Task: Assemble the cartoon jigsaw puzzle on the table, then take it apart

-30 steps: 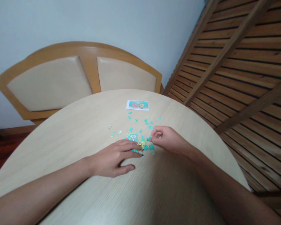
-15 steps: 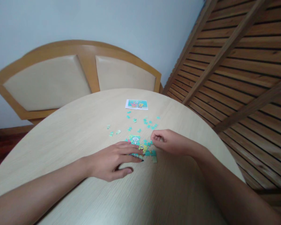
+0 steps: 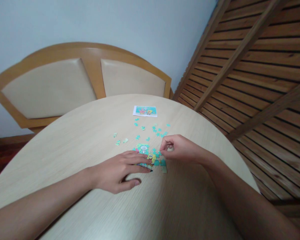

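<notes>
A partly joined jigsaw puzzle (image 3: 143,149) with cartoon figures on a teal ground lies flat on the table. My left hand (image 3: 122,170) rests palm down over its left and lower part, fingers stretched out and covering some of the picture. At the puzzle's right edge, my right hand (image 3: 176,148) is closed in a pinch, thumb and forefinger on a small teal jigsaw piece (image 3: 159,153), mostly hidden at the fingertips. A pale green piece (image 3: 164,169) sits at the lower right corner of the puzzle.
Several loose teal pieces (image 3: 158,134) are scattered beyond the puzzle, and a few pale green ones (image 3: 118,142) lie to its left. Farther back is a printed picture sheet (image 3: 145,111). The round wooden table (image 3: 77,133) faces a padded chair back (image 3: 90,73); a slatted wooden panel (image 3: 252,83) stands right.
My right hand has shifted slightly up and away at the puzzle's right edge, still pinched. My left hand stays on the puzzle. The view has moved a little.
</notes>
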Action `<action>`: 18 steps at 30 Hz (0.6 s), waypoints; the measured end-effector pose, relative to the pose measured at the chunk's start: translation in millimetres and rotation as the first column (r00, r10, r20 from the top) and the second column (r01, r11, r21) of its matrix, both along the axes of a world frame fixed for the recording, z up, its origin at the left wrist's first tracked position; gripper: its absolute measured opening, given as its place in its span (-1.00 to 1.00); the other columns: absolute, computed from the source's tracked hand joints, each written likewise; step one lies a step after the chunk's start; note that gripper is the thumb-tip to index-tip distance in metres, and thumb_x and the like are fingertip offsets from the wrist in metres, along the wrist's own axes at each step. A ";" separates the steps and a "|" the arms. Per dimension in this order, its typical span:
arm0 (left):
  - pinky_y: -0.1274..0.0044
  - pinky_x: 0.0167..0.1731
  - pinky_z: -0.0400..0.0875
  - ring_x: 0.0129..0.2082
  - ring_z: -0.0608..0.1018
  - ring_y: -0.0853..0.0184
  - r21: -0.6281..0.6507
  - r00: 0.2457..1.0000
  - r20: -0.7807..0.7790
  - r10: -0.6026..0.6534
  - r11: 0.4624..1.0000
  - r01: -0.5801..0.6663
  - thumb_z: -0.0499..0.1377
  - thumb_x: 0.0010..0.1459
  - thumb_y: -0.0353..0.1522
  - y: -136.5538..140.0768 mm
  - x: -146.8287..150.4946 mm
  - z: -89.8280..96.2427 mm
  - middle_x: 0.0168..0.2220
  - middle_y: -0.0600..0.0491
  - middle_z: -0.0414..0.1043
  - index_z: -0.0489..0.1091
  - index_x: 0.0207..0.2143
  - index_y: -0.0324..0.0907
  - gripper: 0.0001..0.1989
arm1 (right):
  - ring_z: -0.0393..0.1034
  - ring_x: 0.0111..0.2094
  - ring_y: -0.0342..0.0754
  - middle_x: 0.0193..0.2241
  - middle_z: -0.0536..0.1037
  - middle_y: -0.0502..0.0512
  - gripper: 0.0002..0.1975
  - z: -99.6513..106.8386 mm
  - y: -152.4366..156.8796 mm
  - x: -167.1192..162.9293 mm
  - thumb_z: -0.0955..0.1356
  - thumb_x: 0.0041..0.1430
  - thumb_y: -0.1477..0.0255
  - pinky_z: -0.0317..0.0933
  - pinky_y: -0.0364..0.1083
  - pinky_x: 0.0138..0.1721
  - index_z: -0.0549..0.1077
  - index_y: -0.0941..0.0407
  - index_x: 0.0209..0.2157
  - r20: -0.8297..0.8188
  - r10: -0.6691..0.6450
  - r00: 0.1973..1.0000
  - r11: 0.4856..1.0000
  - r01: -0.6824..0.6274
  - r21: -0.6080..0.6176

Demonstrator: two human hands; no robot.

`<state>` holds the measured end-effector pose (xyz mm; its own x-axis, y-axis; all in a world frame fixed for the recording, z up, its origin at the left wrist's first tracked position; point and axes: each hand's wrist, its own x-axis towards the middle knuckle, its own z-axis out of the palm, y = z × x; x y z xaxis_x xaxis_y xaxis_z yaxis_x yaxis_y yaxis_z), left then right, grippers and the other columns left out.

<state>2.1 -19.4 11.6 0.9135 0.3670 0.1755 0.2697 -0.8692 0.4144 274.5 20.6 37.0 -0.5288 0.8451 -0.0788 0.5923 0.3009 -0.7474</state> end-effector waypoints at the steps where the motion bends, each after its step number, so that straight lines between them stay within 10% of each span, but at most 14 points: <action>1: 0.19 0.32 0.19 0.30 0.34 0.12 0.000 1.000 -0.002 -0.001 1.000 0.001 0.15 0.29 -0.32 0.0 0.0 0.0 0.28 -0.05 0.32 0.30 0.23 -0.10 -0.54 | 0.49 -0.39 -0.08 -0.43 0.63 0.05 -0.91 0.1 0.6 0.4 0.37 0.02 0.50 0.27 -0.14 -0.36 0.54 0.14 -0.41 0.005 0.010 1.000 1.000 -0.010 0.013; 18: 0.18 0.31 0.20 0.30 0.34 0.12 0.001 1.000 0.010 -0.006 1.000 0.006 0.17 0.28 -0.32 0.0 -0.1 -0.4 0.28 -0.06 0.31 0.29 0.24 -0.09 -0.52 | 0.52 -0.31 -0.04 -0.30 0.68 0.08 -0.77 -7.6 2.9 -0.6 0.33 0.13 0.54 0.29 -0.13 -0.26 0.64 0.15 -0.25 0.133 0.112 0.985 0.991 -0.121 0.061</action>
